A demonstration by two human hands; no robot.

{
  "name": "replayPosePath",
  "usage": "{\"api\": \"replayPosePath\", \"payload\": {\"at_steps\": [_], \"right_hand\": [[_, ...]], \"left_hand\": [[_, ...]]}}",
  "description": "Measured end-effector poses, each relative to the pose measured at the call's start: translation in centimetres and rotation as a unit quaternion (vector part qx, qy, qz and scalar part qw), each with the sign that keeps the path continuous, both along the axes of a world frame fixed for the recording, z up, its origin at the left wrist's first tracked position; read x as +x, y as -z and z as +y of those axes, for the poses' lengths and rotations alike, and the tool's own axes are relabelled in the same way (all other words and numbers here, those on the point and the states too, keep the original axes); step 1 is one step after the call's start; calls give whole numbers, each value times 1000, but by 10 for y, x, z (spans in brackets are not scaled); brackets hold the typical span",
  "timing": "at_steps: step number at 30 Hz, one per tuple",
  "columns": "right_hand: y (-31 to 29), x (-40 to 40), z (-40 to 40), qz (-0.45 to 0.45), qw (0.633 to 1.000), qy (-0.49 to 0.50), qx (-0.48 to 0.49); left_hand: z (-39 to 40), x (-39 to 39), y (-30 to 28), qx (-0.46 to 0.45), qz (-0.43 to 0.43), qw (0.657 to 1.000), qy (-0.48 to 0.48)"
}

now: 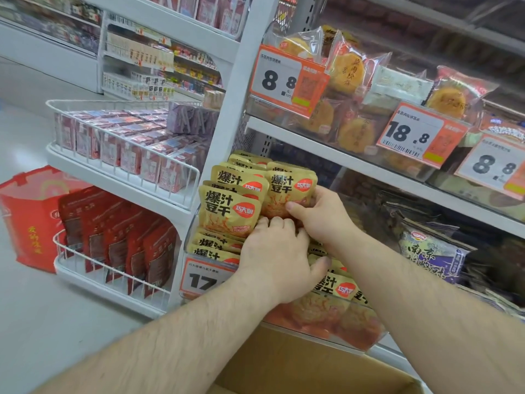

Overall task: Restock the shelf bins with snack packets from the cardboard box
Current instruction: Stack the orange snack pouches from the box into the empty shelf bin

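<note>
While the fingers (pixel 297 207) of the right hand (pixel 321 214) pinch a yellow snack packet (pixel 289 191), the left hand (pixel 277 258) presses curled fingers on the packets in the clear shelf bin (pixel 352 331). Below both arms lies the cardboard box (pixel 298 368).

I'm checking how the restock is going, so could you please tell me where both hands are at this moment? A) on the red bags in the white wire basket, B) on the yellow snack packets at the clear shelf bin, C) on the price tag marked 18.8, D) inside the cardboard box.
B: the left hand and right hand both hold the yellow snack packets stacked in the clear shelf bin, above the cardboard box.
</note>
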State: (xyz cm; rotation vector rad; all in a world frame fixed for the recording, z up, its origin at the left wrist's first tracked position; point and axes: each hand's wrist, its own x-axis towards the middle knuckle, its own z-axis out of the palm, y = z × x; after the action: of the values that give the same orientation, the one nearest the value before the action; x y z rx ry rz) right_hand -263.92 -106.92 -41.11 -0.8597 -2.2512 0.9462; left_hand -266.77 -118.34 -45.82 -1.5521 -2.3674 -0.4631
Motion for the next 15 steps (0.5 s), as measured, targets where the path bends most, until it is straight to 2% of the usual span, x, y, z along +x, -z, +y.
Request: {"api": "replayPosePath", "payload": {"at_steps": [10, 15], "right_hand": [[-1, 2, 2, -47, 994, 44, -89], [-1, 1, 3, -54, 993, 51, -87]], "left_hand": [[-1, 1, -1, -16, 1, 1000, -1], [0, 0, -3, -25, 2, 1000, -4]]}}
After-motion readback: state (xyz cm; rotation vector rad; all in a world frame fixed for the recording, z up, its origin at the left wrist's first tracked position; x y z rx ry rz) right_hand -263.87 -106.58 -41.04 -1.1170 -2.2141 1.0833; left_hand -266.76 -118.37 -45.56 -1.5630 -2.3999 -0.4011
